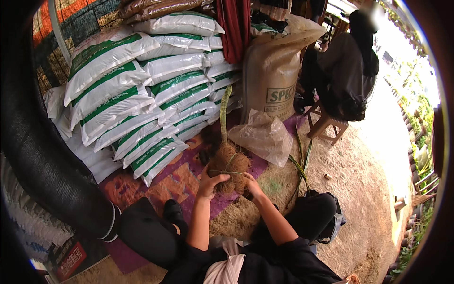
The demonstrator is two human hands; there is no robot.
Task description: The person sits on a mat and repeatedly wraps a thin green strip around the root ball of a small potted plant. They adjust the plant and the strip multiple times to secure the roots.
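Note:
A bundle of brown coconut fibre sits in front of me, with thin green string crossing over it. Out of its far side rises one long, mottled green leaf, like a snake plant's. My left hand grips the bundle's left side, thumb lying across the front by the string. On the right, my right hand has its fingers at the bundle's edge, where the string runs to the fingertips. It seems to pinch the string there; the bundle's underside is hidden.
White-and-green sacks are stacked ahead on the left. A large tan sack stands beside them, a clear plastic bag before it. Long green leaves stick up from a black bag by my right knee. Another person sits on a stool.

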